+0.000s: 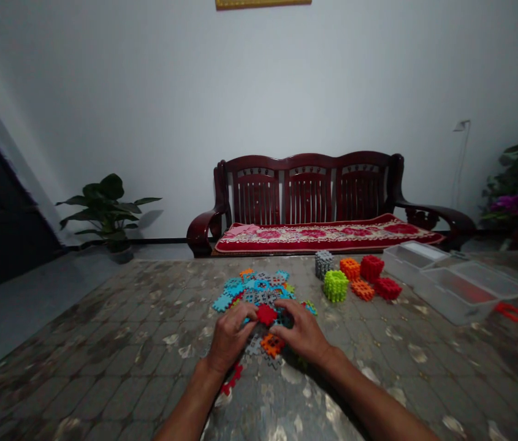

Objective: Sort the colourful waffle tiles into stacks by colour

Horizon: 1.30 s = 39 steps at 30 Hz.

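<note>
Hands point(230, 332) frame a red piece point(266, 315) between their fingertips.

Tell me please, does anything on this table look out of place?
Nothing looks plainly wrong. Only the loose pieces seem untidy: mixed colours lie jumbled together, while the stacks to their right each show one colour.

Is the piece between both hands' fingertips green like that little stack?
No, the piece between the left hand and the right hand is red, unlike the green stack.
</note>
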Each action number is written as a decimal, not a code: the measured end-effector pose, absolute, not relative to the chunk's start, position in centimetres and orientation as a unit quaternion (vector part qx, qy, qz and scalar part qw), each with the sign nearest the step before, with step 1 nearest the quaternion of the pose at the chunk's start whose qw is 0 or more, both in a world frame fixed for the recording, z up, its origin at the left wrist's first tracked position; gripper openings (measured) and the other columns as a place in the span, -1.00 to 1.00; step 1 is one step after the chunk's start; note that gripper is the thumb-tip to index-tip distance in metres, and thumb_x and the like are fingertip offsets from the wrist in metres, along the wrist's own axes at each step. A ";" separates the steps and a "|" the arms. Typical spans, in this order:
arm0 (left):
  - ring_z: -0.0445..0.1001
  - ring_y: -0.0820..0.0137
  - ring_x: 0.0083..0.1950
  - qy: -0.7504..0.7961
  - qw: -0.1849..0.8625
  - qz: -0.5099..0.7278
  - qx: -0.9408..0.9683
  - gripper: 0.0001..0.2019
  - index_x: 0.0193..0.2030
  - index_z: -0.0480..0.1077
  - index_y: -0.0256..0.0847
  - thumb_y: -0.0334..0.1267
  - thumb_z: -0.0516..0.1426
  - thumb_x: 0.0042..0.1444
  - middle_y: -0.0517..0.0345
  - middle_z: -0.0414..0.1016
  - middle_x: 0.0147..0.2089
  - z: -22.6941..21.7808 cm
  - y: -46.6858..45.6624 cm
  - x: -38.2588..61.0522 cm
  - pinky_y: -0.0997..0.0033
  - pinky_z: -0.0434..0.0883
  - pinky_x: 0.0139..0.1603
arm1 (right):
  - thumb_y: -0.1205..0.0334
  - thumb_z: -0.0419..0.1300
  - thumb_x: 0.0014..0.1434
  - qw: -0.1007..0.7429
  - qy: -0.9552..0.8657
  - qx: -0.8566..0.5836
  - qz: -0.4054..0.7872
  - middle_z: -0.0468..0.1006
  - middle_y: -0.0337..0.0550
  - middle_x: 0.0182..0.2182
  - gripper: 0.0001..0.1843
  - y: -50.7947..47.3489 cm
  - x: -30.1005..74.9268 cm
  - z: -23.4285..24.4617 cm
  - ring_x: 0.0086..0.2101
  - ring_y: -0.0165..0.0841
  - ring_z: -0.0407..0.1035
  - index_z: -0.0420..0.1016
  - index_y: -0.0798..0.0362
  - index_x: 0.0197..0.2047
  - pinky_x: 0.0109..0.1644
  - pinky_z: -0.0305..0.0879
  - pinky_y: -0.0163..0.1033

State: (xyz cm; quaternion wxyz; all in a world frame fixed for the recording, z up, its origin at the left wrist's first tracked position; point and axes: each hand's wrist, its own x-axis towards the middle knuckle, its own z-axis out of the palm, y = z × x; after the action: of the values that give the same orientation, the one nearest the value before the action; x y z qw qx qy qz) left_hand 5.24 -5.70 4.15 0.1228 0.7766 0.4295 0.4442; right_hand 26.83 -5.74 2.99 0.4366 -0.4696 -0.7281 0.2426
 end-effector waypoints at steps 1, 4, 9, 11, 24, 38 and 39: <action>0.61 0.29 -0.05 0.424 0.118 0.437 0.785 -0.88 -0.35 0.46 -0.10 -0.34 0.12 0.18 0.08 0.66 -0.18 4.2 -5.8 5.3 0.30 0.50 0.05 | 0.25 0.38 0.00 0.436 -0.723 -0.476 0.246 0.62 -0.08 0.01 -0.52 -5.8 26.6 3.1 0.02 -0.16 0.48 0.57 -0.02 0.04 0.16 0.36 -0.01; 0.61 0.30 -0.05 0.415 0.098 0.421 0.800 -0.87 -0.34 0.46 -0.09 -0.34 0.11 0.20 0.07 0.65 -0.17 4.1 -6.0 5.2 0.30 0.51 0.04 | 0.28 0.36 0.01 0.428 -0.716 -0.485 0.263 0.66 -0.12 -0.09 -0.62 -6.2 26.1 3.7 -0.08 -0.19 0.52 0.60 -0.02 -0.04 0.08 0.40 -0.06; 0.62 0.31 -0.05 0.393 0.061 0.406 0.823 -0.81 -0.32 0.48 -0.09 -0.29 0.07 0.28 0.06 0.66 -0.17 3.8 -6.1 5.2 0.35 0.51 0.02 | 0.29 0.39 -0.01 0.428 -0.719 -0.488 0.247 0.66 -0.10 -0.10 -0.60 -7.0 25.5 4.5 -0.07 -0.19 0.52 0.60 0.01 -0.04 0.08 0.41 -0.10; 0.62 0.33 -0.05 0.379 0.046 0.406 0.830 -0.78 -0.30 0.49 -0.10 -0.28 0.05 0.32 0.06 0.66 -0.16 3.6 -6.0 5.3 0.37 0.51 0.02 | 0.30 0.37 0.01 0.424 -0.726 -0.489 0.230 0.66 -0.09 -0.10 -0.61 -7.2 25.4 4.5 -0.07 -0.20 0.52 0.60 0.01 -0.04 0.07 0.41 -0.12; 0.54 0.18 0.03 0.605 -0.071 0.524 0.595 -0.72 -0.15 0.51 -0.18 -0.10 0.04 0.22 -0.02 0.57 -0.03 2.1 -3.2 -2.7 0.16 0.43 0.16 | -0.09 0.20 0.11 0.528 -0.464 -0.711 -0.036 0.64 0.08 -0.03 -0.42 -1.3 43.9 7.4 -0.09 -0.09 0.51 0.58 0.11 0.08 0.07 0.38 -0.01; 0.56 0.26 -0.26 0.776 0.118 0.404 0.470 -0.74 -0.17 0.59 -0.11 -0.15 0.11 0.09 0.10 0.64 -0.20 1.9 -1.6 -4.5 0.40 0.39 -0.30 | -0.08 0.14 0.20 0.288 -0.438 -0.847 -0.088 0.65 0.03 -0.09 -0.43 -3.3 51.8 3.6 -0.07 -0.06 0.47 0.53 -0.01 0.19 -0.07 0.32 -0.11; 0.56 0.26 -0.26 0.777 0.117 0.400 0.471 -0.74 -0.17 0.59 -0.11 -0.15 0.11 0.09 0.10 0.65 -0.20 1.9 -1.7 -4.5 0.40 0.38 -0.31 | -0.08 0.14 0.20 0.284 -0.437 -0.849 -0.092 0.64 0.04 -0.10 -0.43 -3.2 51.8 3.6 -0.07 -0.06 0.47 0.53 -0.01 0.19 -0.07 0.32 -0.10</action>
State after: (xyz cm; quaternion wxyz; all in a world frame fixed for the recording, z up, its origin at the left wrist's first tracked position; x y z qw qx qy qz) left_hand -4.52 -1.67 1.91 0.1170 0.4714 0.7773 0.3998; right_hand 51.84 -3.21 3.56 0.2836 -0.8488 -0.4367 -0.0919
